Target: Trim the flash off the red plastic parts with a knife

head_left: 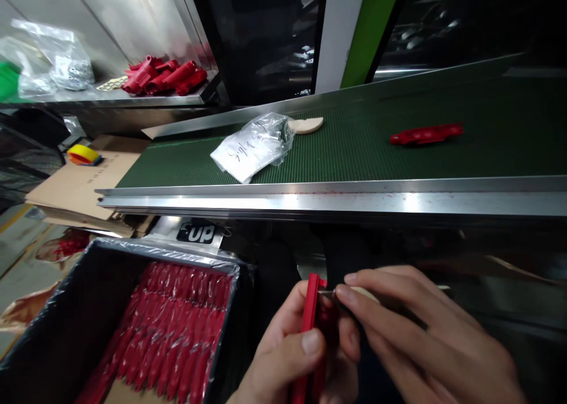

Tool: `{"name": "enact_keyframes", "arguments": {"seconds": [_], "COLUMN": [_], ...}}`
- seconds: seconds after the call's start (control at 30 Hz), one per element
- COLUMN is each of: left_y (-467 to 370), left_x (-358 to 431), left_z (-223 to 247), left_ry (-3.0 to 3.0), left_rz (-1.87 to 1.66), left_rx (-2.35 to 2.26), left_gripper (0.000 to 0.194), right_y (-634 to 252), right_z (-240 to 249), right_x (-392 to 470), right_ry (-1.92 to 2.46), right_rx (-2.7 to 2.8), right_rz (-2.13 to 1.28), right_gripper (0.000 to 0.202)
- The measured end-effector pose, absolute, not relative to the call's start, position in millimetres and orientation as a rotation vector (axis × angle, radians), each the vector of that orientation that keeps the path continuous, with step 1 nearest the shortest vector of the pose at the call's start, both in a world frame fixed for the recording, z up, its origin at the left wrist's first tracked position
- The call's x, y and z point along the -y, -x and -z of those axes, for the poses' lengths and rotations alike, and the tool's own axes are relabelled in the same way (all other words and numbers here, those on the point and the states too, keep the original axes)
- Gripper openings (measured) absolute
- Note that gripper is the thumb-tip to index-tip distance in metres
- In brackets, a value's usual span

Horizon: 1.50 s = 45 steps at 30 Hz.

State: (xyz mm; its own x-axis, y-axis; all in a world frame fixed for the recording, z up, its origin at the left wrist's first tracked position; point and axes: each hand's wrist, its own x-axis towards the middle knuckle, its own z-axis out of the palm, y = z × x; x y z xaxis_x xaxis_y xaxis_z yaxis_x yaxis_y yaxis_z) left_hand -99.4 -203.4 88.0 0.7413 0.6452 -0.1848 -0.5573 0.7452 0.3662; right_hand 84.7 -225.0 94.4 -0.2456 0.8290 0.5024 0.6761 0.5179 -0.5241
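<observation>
Below the conveyor's front edge, my left hand (pixel 287 351) is closed round a long red plastic part (pixel 310 309), held upright with its top end showing above the fingers. My right hand (pixel 425 333) pinches a small tool with a thin metal tip (pixel 326 294) and what looks like a pale handle (pixel 365 294). The metal tip meets the upper end of the red part. Fingers cover most of the tool, and the lower part of the red piece is partly hidden by my left hand.
A green conveyor belt (pixel 345 162) carries a labelled plastic bag (pixel 252 147), a beige half-round piece (pixel 305 125) and another red part (pixel 426 134). At lower left, a dark bin (pixel 39 333) holds rows of bagged red parts (pixel 168 327). Red tubes (pixel 163 76) lie on a metal shelf.
</observation>
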Motion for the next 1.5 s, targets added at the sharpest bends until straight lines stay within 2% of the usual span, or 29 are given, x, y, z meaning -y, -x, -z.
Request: {"name": "enact_keyframes", "arguments": {"seconds": [0.3,0.83,1.03,1.33,1.5], "left_y": [97,98,96,87,87], "left_x": [206,209,211,218,221], "left_z": [-87,-85,-84,-84,-72], "left_ry": [-0.313,-0.240,-0.209,-0.156,0.021], "left_rz": [-0.697,-0.709,-0.728,-0.805,-0.729], "left_rx": [-0.283,-0.227,-0.229,-0.240,-0.153], "left_gripper": [0.030,0.025,0.026,0.024,0.026], "right_y": [-92,-88,-92,-94,-91], "right_z": [-90,-92,-87,-78,-84], "right_x": [223,218,223,225,219], "right_ry": [1.247,1.209,1.196,1.189,1.279], "right_rx": [2.111,2.088,2.154,2.154,1.855], "right_rz": [-0.151,-0.042,-0.087,-0.044,0.060], "right_gripper": [0.049,0.037,0.051,0.054,0.058]}}
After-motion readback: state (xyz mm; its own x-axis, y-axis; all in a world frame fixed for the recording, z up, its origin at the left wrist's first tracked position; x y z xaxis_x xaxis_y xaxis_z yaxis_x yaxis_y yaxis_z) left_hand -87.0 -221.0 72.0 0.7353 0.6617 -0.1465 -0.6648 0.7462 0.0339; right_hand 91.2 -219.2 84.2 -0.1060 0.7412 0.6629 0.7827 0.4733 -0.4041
